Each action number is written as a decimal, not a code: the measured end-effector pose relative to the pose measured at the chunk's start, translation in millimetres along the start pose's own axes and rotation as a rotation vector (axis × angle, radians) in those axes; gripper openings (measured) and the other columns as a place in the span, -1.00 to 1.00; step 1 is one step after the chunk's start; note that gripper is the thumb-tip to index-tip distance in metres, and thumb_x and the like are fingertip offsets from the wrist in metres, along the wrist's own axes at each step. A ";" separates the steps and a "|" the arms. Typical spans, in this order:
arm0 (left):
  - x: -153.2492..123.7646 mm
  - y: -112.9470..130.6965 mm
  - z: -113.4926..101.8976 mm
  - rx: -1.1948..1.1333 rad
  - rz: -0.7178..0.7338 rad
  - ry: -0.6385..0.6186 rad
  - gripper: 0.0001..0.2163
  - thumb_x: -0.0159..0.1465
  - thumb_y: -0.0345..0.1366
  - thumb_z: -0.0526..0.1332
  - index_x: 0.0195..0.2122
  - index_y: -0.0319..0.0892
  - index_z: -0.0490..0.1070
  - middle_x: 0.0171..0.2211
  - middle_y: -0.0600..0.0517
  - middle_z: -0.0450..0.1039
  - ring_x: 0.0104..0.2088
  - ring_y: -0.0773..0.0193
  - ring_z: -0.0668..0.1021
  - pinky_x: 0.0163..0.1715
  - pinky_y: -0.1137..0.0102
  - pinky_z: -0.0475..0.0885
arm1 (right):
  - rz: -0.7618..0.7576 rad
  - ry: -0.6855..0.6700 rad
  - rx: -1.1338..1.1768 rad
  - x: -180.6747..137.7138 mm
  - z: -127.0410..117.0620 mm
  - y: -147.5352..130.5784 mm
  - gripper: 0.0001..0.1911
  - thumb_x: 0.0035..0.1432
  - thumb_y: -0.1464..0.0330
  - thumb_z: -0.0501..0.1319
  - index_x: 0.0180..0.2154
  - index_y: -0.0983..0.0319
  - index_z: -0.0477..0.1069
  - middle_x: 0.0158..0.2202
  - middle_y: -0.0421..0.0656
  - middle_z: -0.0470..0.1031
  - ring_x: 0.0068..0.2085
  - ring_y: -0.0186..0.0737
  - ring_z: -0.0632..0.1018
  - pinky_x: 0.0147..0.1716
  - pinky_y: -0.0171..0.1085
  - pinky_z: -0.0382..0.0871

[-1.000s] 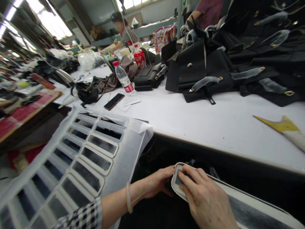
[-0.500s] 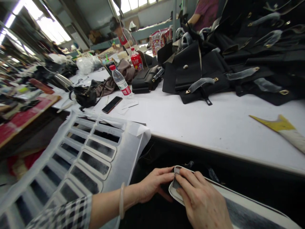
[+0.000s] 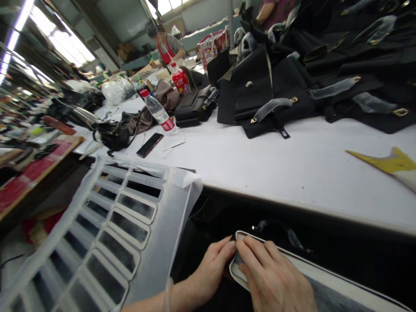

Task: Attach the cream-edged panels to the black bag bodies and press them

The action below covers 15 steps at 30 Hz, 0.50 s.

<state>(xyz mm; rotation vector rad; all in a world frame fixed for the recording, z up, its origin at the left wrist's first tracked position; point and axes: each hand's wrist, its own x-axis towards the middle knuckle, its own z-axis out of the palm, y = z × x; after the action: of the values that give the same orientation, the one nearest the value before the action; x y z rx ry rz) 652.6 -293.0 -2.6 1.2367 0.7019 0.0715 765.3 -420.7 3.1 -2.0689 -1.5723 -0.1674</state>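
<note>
- Strip [image 3: 325,273], white-edged and dark in the middle, lies low before us, below the white table [image 3: 276,164].
- Our right hand [image 3: 276,281] presses flat on its rounded end.
- Our left hand [image 3: 211,268] pinches that same end.

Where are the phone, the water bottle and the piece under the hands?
phone [image 3: 150,144], head view, middle of its dark screen.
water bottle [image 3: 158,113], head view, clear body above the label.
piece [image 3: 234,264], head view, white rounded edge between the hands.
</note>
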 end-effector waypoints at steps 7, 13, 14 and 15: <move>-4.0 -14.2 6.1 -0.129 0.033 0.037 -0.66 0.37 -0.08 0.10 -0.10 -0.23 0.51 -0.14 -0.04 0.50 -0.07 0.15 0.48 -0.02 0.29 0.38 | -0.085 -0.079 -0.098 -7.2 -2.3 4.4 -0.52 0.20 0.49 0.05 0.12 0.06 0.37 0.12 -0.35 0.43 -0.05 -0.12 0.43 -0.12 -0.18 0.25; -5.4 -22.0 3.6 -0.186 -0.074 0.079 -0.48 0.33 0.12 0.02 0.04 -0.17 0.46 -0.02 -0.08 0.48 -0.01 0.06 0.48 -0.02 0.21 0.37 | -0.233 -0.154 -0.221 -7.9 -3.5 10.4 -0.44 0.10 0.51 0.07 0.15 0.14 0.36 0.13 -0.23 0.44 -0.04 -0.05 0.45 -0.21 -0.16 0.33; -2.8 -25.2 2.2 -0.208 -0.110 0.094 -0.46 0.31 0.15 0.03 0.05 -0.16 0.46 -0.01 -0.09 0.47 0.01 0.05 0.47 -0.02 0.21 0.36 | -0.252 -0.176 -0.240 -7.5 -3.8 11.0 -0.43 0.08 0.51 0.08 0.15 0.14 0.36 0.13 -0.22 0.43 -0.04 -0.04 0.45 -0.23 -0.16 0.35; 0.9 -29.9 0.9 -0.231 -0.147 0.125 -0.44 0.29 0.18 0.04 0.04 -0.15 0.46 0.01 -0.09 0.47 0.03 0.03 0.46 0.00 0.20 0.34 | -0.269 -0.194 -0.258 -7.0 -4.3 11.7 -0.41 0.06 0.52 0.08 0.15 0.15 0.36 0.14 -0.21 0.42 -0.03 -0.03 0.45 -0.23 -0.17 0.36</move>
<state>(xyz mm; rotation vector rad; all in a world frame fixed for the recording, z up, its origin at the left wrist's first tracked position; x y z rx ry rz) 644.4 -304.0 -29.2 0.9623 0.8665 0.1060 774.8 -430.9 0.1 -2.1064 -2.0400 -0.2863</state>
